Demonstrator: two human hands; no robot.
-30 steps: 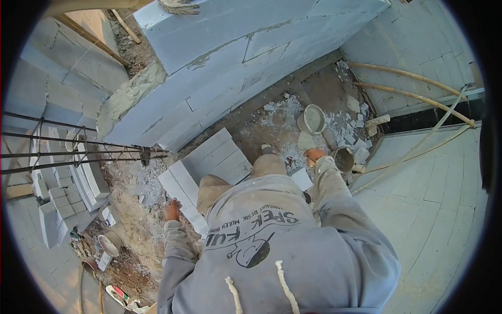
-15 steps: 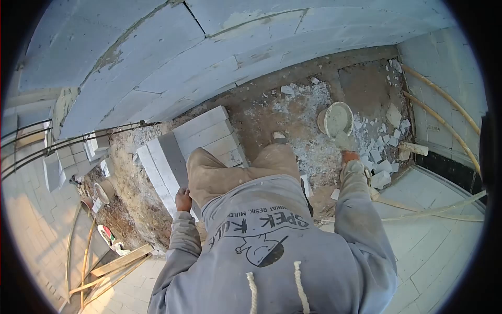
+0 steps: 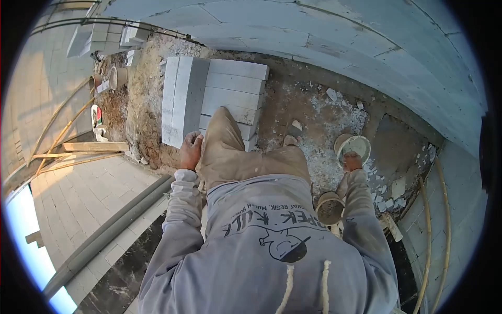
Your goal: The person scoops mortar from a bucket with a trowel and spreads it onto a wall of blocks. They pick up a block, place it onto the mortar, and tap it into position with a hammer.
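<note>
Your hoodie (image 3: 272, 246) fills the near view and hides your lap. Just beside your right sleeve stands a small bucket (image 3: 329, 209), partly covered by it. Your left hand (image 3: 191, 150) rests on the near edge of the blocks (image 3: 209, 99), fingers loosely bent, gripping nothing. Your right hand (image 3: 353, 161) touches the near rim of the far bucket (image 3: 356, 144). I cannot tell if its fingers are closed on the rim.

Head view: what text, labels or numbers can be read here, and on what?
"PEK" and "KUL": large upside-down letters on the grey hoodie, cut by folds.
"RESIK, MUL": small line beside them; the rest is blurred.
Red and green packet on the ground: too small to read.
</note>
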